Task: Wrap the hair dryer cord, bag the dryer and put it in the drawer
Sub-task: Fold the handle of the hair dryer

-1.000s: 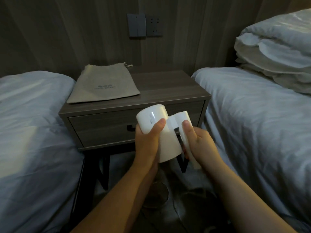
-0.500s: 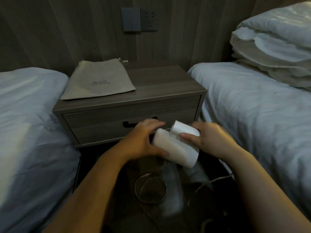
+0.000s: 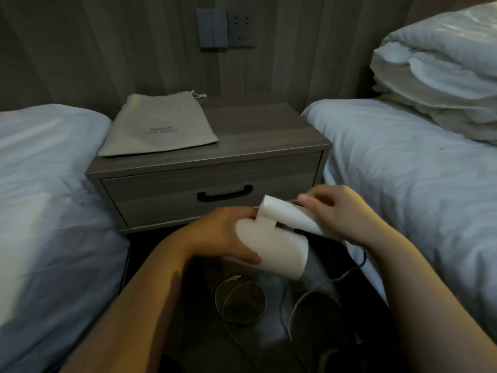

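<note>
White hair dryer (image 3: 279,251): held low and near, in front of the closed drawer (image 3: 161,195), with its handle folded against the barrel.
Left hand (image 3: 223,235): wrapped round the barrel's left end, thumb underneath.
Right hand (image 3: 341,211): fingers curled over the folded handle, gripping it from the right.
Cord (image 3: 343,277): trails down from the dryer's right side and lies in loose loops on the dark floor below.
Beige drawstring bag (image 3: 158,127): flat on the left half of the nightstand (image 3: 269,133) top, apart from both hands.
Black pull handle (image 3: 224,196): centred on the drawer front, just beyond the dryer.
Left bed (image 3: 48,184) and right bed (image 3: 416,170): white sheets, flanking the nightstand.
Folded duvet (image 3: 435,76): stacked on the far right bed.
Grey switch plate (image 3: 211,28) and socket (image 3: 241,28): on the far wood-panelled wall above the nightstand.
</note>
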Demonstrator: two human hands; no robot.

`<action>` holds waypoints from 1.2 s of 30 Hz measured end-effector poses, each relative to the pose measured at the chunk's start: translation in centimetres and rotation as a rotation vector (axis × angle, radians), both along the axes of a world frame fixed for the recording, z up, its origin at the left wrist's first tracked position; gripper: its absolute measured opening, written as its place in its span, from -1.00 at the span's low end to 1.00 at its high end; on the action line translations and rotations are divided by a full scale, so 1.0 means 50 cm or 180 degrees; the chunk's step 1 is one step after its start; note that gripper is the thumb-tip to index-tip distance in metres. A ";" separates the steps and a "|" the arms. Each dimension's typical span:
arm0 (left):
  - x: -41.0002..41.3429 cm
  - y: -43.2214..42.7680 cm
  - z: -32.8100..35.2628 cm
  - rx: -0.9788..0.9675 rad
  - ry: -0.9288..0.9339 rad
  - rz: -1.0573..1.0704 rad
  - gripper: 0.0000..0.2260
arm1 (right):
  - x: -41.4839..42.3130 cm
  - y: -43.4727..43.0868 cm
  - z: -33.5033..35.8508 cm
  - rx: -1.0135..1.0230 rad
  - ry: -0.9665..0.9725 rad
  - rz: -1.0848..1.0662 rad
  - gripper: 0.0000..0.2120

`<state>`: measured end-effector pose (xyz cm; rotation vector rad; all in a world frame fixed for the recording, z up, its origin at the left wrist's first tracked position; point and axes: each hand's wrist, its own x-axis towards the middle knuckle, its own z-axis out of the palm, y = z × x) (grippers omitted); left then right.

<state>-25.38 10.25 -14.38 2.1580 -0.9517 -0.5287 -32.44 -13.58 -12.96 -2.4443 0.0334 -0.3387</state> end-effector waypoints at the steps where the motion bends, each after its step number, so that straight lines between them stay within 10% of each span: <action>1: 0.003 0.005 -0.001 -0.0075 0.0154 0.0050 -0.47 | -0.001 -0.012 0.001 0.0143 -0.0070 -0.0105 -0.58; 14: 0.030 0.022 -0.020 -0.1697 0.2263 0.0506 -0.30 | 0.027 -0.069 -0.007 0.3338 -0.0642 -0.0010 -0.77; 29: -0.012 -0.047 -0.006 -0.2742 0.2726 0.1153 -0.80 | 0.063 0.063 -0.091 0.1274 -0.0130 -0.0415 -0.79; 36: -0.033 -0.067 0.014 -0.2657 0.2026 0.1804 -0.58 | 0.030 0.074 -0.055 -0.0832 0.0743 -0.0257 -0.77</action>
